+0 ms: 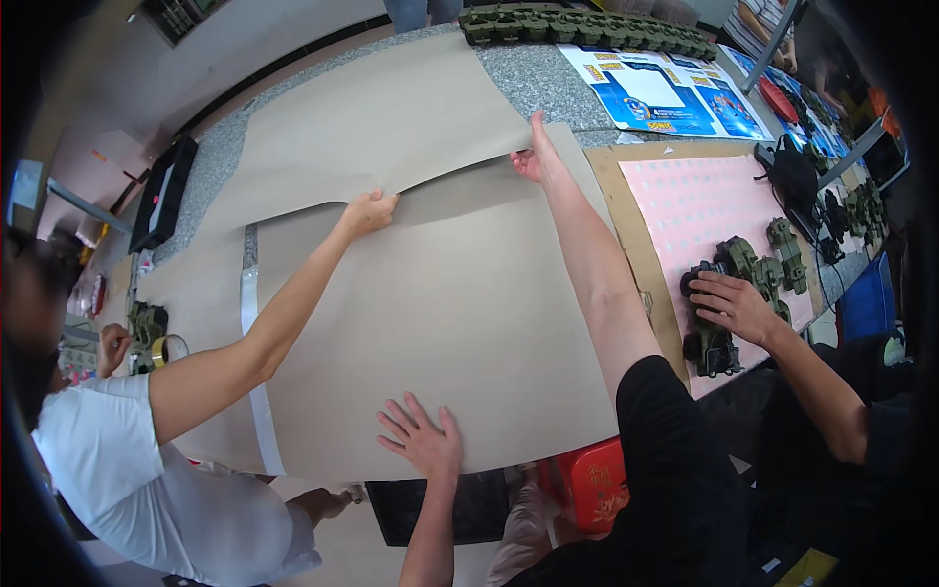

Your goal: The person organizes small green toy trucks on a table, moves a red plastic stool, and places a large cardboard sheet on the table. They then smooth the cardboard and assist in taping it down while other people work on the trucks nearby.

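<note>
While my left hand [423,442] lies palm down on the near edge of the big brown paper sheet [460,323], its fingers [391,419] are spread wide and flat. They press and grip nothing. My right hand is out of the frame.

That sheet covers the middle of the tabletop [533,78], running from the lower centre up toward a second brown sheet [381,127] at the upper left. I judge the paper to be light, thin and floppy. It probably slides easily on the speckled stone and creases if bent sharply, so it wants holding at edges and corners, with a flat palm to pin it.

At the far seam a hand from a white sleeve [370,211] pinches the edge. A hand from a black sleeve [531,157] lifts the edge beside it.

At the right of the frame a pink sheet [685,210] on cardboard carries green toy trucks [758,264], and another hand [732,305] rests on one. A row of green toy parts [587,27] lines the top edge.

No open container shows. At the lower centre a red box [592,484] sits below the table edge, and I cannot see inside it.
</note>
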Demonstrator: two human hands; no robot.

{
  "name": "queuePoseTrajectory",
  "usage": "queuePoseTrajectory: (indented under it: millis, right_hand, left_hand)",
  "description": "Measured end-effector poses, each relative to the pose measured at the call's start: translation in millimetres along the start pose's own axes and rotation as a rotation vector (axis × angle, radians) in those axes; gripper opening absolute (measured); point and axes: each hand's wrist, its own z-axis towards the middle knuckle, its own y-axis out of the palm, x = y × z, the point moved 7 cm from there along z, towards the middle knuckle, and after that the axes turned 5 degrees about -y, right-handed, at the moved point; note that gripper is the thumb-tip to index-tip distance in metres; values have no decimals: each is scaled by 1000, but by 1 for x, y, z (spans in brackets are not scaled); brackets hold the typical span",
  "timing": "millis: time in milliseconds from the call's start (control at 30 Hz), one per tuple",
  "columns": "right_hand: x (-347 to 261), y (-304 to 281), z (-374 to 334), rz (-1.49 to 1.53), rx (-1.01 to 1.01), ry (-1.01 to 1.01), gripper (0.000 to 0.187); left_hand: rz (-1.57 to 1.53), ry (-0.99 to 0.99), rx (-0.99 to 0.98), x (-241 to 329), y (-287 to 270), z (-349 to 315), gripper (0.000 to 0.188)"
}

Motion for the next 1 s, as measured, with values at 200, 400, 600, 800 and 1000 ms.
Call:
queuePoseTrajectory:
  millis: [200, 400, 600, 800, 1000]
  right_hand:
    - [-10, -18, 37, -58, 173, -183, 24]
    - [-1, -25, 26, -173, 221, -121, 17]
    - [1, -48, 25, -99, 299, -163, 13]
    - [7, -73, 12, -64, 282, -151, 16]
    - [7, -84, 2, -58, 278, -109, 18]
  left_hand:
    - [-10, 1, -5, 5, -1, -1, 69]
    - [-1, -3, 12, 3, -1, -1, 69]
    - [-1, -2, 2, 4, -1, 0, 69]
    - [9, -2, 0, 4, -2, -1, 66]
    - [9, -5, 1, 3, -1, -2, 65]
